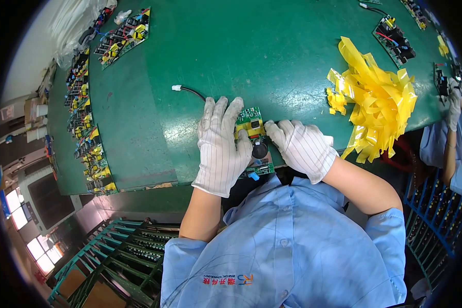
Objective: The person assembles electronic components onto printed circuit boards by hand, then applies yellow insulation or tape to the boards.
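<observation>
Green board: a small green printed circuit board with a yellow transformer and a black round capacitor lies at the near edge of the green bench mat, at six o'clock of the table, right before us.
Left hand: our white pinstriped-gloved left hand lies flat over the board's nine o'clock side, fingers stretched toward twelve, pressing down on it rather than clenched around anything.
Right hand: our gloved right hand rests at the board's three o'clock edge, fingertips touching it; we cannot tell whether it pinches anything.
Lead: a black wire with a white plug runs out from under the left fingers toward eleven o'clock and lies loose.
Tape: a heap of yellow tape strips sits at two o'clock, well apart from the board.
Stock: rows of similar populated boards line the nine o'clock edge, with more at eleven and one.
Progress: we judge the board is already populated and wired; no yellow strip shows on it, so we reckon any taping is not yet done.
Neighbour: another person's gloved hand works at three o'clock.
</observation>
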Available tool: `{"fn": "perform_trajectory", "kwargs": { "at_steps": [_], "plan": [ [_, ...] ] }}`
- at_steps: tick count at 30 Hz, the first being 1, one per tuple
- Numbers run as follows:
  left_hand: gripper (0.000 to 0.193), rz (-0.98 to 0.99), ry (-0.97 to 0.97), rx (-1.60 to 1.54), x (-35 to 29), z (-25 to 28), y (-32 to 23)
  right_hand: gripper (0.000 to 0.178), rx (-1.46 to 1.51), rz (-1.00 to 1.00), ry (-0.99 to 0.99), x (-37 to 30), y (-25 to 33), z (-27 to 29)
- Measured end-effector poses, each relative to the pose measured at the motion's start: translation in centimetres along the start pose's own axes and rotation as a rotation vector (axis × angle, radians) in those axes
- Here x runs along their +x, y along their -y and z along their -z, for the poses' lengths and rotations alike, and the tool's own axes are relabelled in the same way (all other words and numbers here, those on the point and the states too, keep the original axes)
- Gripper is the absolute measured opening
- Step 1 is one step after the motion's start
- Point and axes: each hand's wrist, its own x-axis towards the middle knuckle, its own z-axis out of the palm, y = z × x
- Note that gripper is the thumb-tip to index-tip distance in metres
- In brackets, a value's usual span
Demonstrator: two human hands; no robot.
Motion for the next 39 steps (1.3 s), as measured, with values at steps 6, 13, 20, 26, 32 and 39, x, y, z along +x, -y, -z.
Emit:
{"fn": "perform_trajectory", "kwargs": {
  "at_steps": [6,13,20,26,32,39],
  "plan": [
    [0.06,0.0,-0.012,-0.022,-0.3,-0.1,0.3,0.037,0.043,0.004,0.145,0.5,-0.4,0.8],
    [0.061,0.015,-0.02,-0.06,-0.4,-0.2,0.3,0.029,0.139,-0.055,0.064,0.0,-0.3,-0.5],
    [0.06,0.013,-0.016,-0.056,-0.3,-0.1,0.4,0.033,0.151,0.057,0.146,1.0,-1.3,0.4],
    [0.059,0.013,-0.016,-0.06,-0.3,0.0,0.2,0.04,0.005,0.22,0.18,1.5,-1.9,-0.1],
    [0.06,-0.022,-0.077,-0.09,-0.6,-0.3,0.8,0.035,0.251,0.057,0.288,2.5,-1.5,1.6],
    [0.048,-0.038,-0.218,-0.219,-1.0,-0.9,1.2,0.033,0.105,0.019,0.266,2.6,0.7,2.9]
  ]
}}
